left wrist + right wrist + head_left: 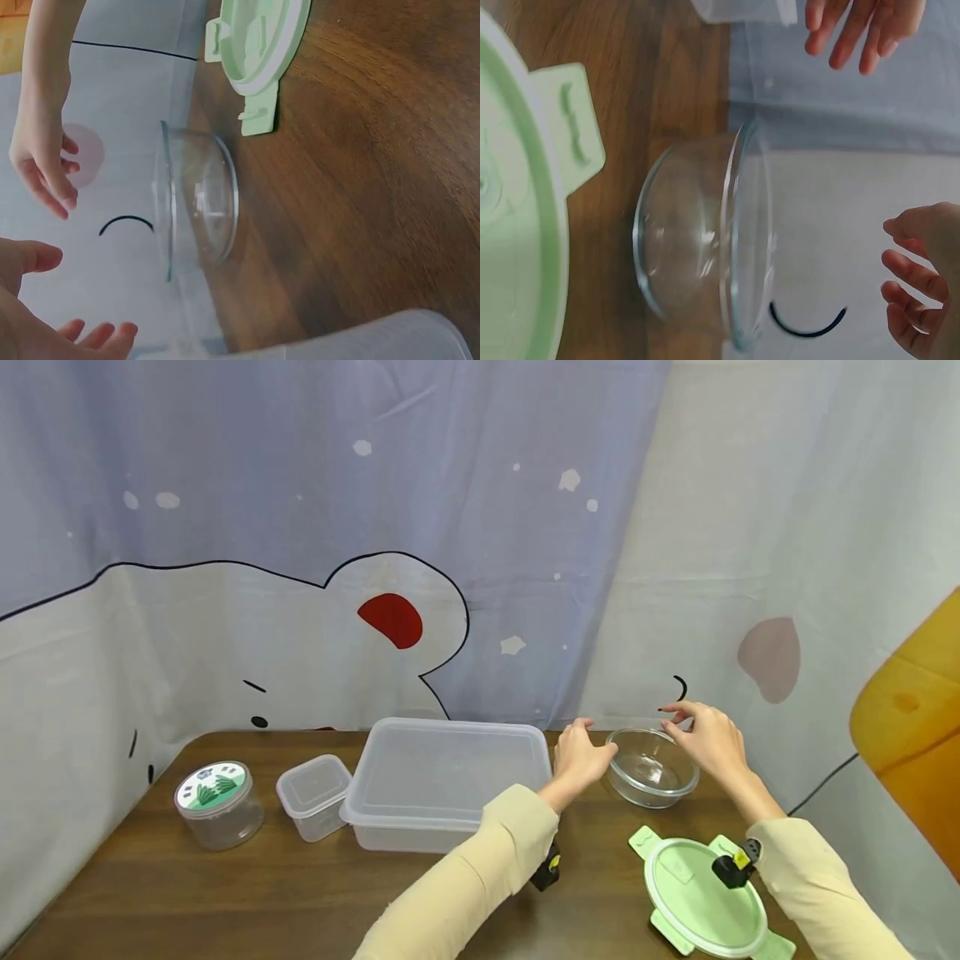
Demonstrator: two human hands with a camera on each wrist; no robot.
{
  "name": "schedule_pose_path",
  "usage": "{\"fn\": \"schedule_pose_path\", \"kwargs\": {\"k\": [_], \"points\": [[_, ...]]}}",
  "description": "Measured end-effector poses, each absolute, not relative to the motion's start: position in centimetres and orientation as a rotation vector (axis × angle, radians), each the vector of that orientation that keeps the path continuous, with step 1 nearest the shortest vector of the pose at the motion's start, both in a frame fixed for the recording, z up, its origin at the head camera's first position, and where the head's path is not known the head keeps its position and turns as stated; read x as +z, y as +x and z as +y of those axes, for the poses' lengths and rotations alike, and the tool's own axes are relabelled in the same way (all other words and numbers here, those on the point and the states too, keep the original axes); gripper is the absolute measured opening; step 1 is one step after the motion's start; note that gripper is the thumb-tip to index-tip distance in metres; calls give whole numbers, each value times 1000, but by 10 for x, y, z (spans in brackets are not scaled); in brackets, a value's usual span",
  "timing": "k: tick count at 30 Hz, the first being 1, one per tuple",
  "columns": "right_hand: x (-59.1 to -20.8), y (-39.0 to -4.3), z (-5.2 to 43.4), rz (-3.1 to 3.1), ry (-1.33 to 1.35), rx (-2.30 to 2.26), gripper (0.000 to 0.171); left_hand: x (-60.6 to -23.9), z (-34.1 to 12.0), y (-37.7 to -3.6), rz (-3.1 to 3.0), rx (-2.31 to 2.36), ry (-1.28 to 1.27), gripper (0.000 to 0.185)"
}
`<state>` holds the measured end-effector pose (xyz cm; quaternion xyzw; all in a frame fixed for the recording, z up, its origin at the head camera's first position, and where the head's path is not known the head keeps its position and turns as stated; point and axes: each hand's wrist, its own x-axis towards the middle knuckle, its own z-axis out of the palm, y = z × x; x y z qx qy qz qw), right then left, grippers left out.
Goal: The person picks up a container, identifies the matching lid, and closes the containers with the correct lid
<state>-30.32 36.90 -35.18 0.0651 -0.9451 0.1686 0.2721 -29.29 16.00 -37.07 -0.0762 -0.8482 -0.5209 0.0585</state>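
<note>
A round clear glass bowl (651, 781) stands on the wooden table at the back right. My left hand (581, 758) hovers at the bowl's left side, thumb apart from the fingers and nothing held. On the other side my right hand (708, 742) is raised above the rim, fingers loosely bent and holding nothing. The right wrist view shows a gap between the glass bowl (697, 240) and both hands. Nearer the front, below my right forearm, lies a round light green lid (701, 893) with its locking flaps spread outward.
Left of the bowl sits a large rectangular translucent container (450, 772) with its lid on. Farther left are a small lidded plastic box (317, 793) and a round jar (221, 806) with a green-and-white label. A patterned curtain (487, 527) hangs right behind the table (300, 902).
</note>
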Motion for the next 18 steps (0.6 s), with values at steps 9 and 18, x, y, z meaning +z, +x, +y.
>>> {"fn": "schedule_pose_path", "kwargs": {"k": [9,18], "points": [[-370,-303,394,-2664,38,491,33,-382,172,-295,-2677,-1582,-148,62],[-385,-308,401,-2830,-27,540,43,-393,173,-297,-2780,-1529,-84,57]]}}
